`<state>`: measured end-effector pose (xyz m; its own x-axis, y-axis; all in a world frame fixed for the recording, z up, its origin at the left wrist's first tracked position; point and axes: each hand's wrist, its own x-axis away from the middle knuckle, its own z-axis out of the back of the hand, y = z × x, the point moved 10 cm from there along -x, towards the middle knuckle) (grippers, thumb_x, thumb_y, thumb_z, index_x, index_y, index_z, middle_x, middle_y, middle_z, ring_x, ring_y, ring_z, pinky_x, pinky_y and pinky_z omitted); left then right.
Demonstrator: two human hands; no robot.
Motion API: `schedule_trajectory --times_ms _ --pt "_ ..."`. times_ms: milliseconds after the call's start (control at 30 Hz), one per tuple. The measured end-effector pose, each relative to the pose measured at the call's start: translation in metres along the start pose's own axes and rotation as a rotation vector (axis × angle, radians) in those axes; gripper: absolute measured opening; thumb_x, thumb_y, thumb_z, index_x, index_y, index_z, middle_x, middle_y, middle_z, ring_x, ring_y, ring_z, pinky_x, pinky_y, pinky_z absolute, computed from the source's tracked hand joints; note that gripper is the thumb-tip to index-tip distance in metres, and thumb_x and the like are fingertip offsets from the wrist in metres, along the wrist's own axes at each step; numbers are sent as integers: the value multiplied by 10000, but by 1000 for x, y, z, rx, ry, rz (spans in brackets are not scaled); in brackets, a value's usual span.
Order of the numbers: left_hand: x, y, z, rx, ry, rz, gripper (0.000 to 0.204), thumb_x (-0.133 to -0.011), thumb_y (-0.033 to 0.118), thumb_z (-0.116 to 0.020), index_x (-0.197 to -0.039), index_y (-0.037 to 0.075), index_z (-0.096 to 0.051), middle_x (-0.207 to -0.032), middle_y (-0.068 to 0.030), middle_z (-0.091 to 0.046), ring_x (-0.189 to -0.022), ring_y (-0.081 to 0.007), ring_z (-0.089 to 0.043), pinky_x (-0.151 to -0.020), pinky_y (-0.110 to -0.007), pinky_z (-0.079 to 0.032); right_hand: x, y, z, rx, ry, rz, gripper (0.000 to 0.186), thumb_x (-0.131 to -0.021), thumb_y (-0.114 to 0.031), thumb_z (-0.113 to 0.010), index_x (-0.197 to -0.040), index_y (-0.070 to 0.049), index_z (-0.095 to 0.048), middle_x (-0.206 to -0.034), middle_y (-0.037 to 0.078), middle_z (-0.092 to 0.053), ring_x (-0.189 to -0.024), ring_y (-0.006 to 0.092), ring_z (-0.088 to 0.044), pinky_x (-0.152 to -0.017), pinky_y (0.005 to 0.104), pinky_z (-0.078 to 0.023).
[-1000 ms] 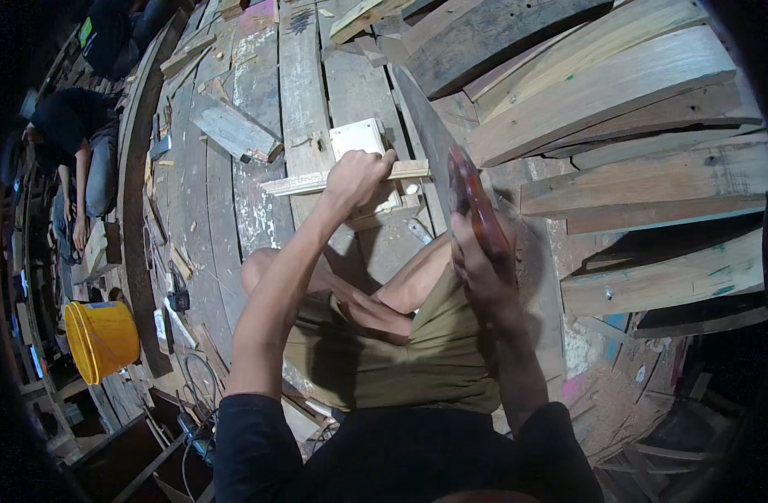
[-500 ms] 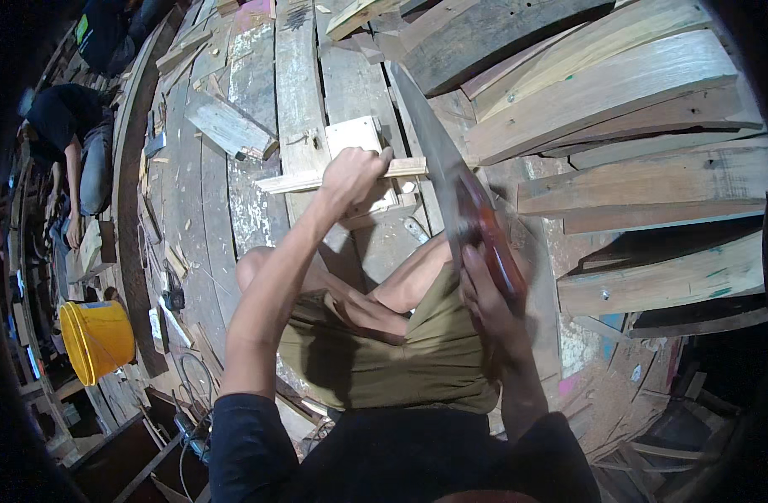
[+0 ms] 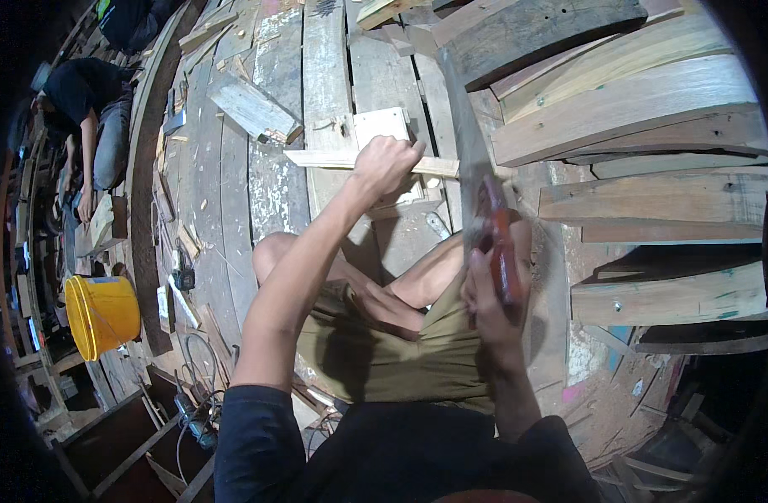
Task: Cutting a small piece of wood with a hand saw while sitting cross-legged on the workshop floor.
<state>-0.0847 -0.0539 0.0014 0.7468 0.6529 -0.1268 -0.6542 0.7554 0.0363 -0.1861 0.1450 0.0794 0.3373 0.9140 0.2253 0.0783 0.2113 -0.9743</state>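
Wood lies all round me in the head view: weathered planks [image 3: 275,168] run away toward twelve o'clock, and thick curved beams [image 3: 627,109] stack up from one to three o'clock.

My left hand [image 3: 386,165] sits just above centre, clenched over a thin pale strip [image 3: 325,158] that lies crosswise on the planks. The strip sticks out toward nine o'clock from my fist, and a short end shows on the other side, reaching the saw blade. A square pale block [image 3: 382,128] lies under the strip, just at twelve o'clock of my knuckles.

My right hand [image 3: 483,293] is at about four o'clock of the left one, fingers wrapped tight around the red handle of a saw [image 3: 472,168]. The grey blade runs up from the handle toward twelve o'clock and meets the strip's right end; the blade is blurred, so I cannot tell how deep it sits in the strip.

My bare knees [image 3: 271,251] are bent under both arms, with olive shorts [image 3: 384,352] below them at six o'clock.

At eleven o'clock of my left hand a loose grey board [image 3: 251,107] lies slanted on the planks. A yellow bucket [image 3: 103,314] stands at eight o'clock near the rim. Another person [image 3: 90,117] in a dark shirt crouches at ten o'clock, well apart from me, hands down among wood scraps.
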Motion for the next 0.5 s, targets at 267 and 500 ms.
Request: schedule_trajectory --times_ms 267,500 --pt "-18 -52 -20 49 -38 162 195 -783 148 -657 -912 4 -636 -727 -212 -652 -746 -406 -667 -661 -499 -530 6 -21 10 -5 -82 55 310 -984 -43 -543 -1292 -24 -508 -604 -35 -403 -440 17 -352 -397 197 -296" --pt "-19 -34 -2 176 -2 157 257 -804 181 -697 -962 -8 -625 -776 -223 -660 -792 -410 -666 -715 -491 -528 40 -32 29 57 -144 41 163 -972 -21 -544 -1130 14 -528 -614 -27 -435 -456 35 -375 -410 216 -309"
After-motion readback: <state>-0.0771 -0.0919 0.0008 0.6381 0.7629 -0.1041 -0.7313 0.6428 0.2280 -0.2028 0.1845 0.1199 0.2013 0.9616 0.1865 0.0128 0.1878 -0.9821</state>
